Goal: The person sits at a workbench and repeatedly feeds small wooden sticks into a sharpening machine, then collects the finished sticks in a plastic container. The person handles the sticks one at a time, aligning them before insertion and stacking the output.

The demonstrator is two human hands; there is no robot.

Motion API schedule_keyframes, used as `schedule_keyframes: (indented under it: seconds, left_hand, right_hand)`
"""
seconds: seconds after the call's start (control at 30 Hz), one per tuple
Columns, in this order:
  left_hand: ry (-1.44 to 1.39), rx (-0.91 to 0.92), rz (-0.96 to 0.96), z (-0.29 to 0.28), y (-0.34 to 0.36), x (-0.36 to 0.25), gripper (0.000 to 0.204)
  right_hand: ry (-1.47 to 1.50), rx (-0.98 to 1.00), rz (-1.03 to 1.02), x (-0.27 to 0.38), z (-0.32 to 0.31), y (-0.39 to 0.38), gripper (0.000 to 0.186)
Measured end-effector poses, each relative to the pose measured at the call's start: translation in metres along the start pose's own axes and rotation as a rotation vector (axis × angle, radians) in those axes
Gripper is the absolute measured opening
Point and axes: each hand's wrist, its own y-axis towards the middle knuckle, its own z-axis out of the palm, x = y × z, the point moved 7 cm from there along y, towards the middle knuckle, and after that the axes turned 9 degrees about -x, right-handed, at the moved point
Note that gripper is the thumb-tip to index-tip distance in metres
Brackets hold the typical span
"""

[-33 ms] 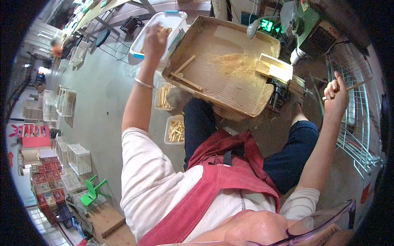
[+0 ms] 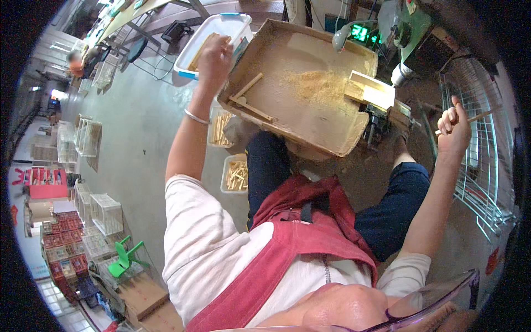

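Over the near edge of the clear bin (image 2: 237, 29): left hand (image 2: 214, 60) beside wooden pieces (image 2: 201, 50), its grip indeterminable. Well beyond the cardboard tray's (image 2: 265, 72) right edge: right hand (image 2: 453, 131), clenched around a thin stick (image 2: 480, 116).

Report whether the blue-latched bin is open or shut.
Open: the bin has no lid on, its inside showing beside the left hand.

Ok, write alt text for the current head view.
The left hand is at a clear, blue-latched bin, and the right hand grips a thin stick. Between the hands sits a shallow cardboard box strewn with tan dust; a red apron shows below.
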Motion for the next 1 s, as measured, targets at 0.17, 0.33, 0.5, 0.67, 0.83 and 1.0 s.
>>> schedule_keyframes:
  seconds: [0.17,0.33,0.5,0.67,0.83,1.0]
  left_hand:
    - [0.345,0.827,0.088,0.059,-0.097,0.006,0.022]
    - [0.383,0.775,0.116,0.056,-0.111,0.010,0.024]
    - [0.367,0.672,0.098,0.058,-0.115,0.024,0.027]
    - [0.465,0.736,0.061,0.076,-0.124,0.028,0.030]
    - [0.523,0.728,-0.019,0.073,-0.126,0.031,0.033]
    - [0.588,0.618,-0.235,0.058,-0.111,0.028,0.040]
  right_hand:
    - [-0.009,0.014,0.000,0.003,-0.003,0.004,0.024]
    - [-0.011,-0.018,-0.003,0.010,-0.002,-0.004,0.025]
    - [-0.022,-0.063,-0.035,0.014,-0.003,-0.010,0.024]
    - [-0.002,-0.050,-0.013,0.017,-0.015,-0.001,0.024]
    - [0.009,-0.031,-0.008,0.012,-0.017,0.000,0.024]
    - [0.042,-0.023,-0.017,0.011,-0.019,0.001,0.022]
